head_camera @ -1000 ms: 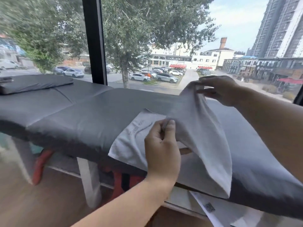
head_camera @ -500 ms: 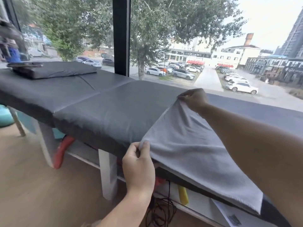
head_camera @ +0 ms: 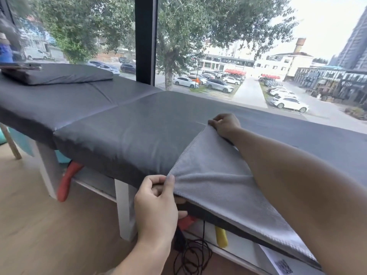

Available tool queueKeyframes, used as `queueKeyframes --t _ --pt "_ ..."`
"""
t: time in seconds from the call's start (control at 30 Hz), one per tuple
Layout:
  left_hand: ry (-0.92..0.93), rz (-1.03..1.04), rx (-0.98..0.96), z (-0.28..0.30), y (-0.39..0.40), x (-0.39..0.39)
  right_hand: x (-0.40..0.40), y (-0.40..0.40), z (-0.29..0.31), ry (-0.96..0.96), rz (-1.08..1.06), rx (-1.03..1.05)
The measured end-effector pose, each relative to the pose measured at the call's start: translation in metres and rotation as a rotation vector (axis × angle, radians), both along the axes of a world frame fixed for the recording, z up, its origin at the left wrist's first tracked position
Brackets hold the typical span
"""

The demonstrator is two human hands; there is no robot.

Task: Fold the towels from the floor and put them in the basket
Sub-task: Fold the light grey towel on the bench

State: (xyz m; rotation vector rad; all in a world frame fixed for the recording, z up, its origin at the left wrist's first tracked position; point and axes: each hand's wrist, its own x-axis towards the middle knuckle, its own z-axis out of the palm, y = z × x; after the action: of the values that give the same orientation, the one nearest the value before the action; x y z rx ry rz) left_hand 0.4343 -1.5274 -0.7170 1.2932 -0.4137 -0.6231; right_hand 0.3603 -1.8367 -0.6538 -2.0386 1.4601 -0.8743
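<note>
Fig.: grey towel (head_camera: 214, 175) laid flat on the padded black table (head_camera: 123, 124), its near edge overhanging the table's front edge. The towel's near-left corner is pinched between thumb and fingers of the left hand (head_camera: 156, 197), just off the table's front edge; its far corner is pinched by curled fingers of the right hand (head_camera: 224, 124), approx. mid-table. For a clean fold, both corners should be kept taut and level, edges matched w/ the opposite side, then the crease pressed flat on the table. Containers: no basket is visible; its contents can't be told. A pillow (head_camera: 59, 74) lies at the table's far-left end.
</note>
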Motion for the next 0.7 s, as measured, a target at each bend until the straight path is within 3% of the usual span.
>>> queueKeyframes --t 0.17,0.3,0.43,0.6,0.7 --pt "-0.106 0.014 0.04 -0.002 -0.002 0.005 0.007 -0.009 0.002 0.063 -0.032 0.086" --pt "-0.335 -0.068 0.173 -0.005 -0.003 0.016 0.007 -0.007 0.008 0.329 -0.027 0.125" --pt "-0.293 -0.158 0.162 0.001 -0.004 0.029 -0.017 0.006 0.032 0.563 0.081 0.105" --pt "-0.297 -0.152 0.114 0.022 -0.007 0.045 -0.103 0.019 0.088 0.317 0.197 0.345" --pt "-0.278 -0.18 0.108 0.039 -0.011 0.048 -0.155 0.049 0.123 0.356 0.228 0.508"
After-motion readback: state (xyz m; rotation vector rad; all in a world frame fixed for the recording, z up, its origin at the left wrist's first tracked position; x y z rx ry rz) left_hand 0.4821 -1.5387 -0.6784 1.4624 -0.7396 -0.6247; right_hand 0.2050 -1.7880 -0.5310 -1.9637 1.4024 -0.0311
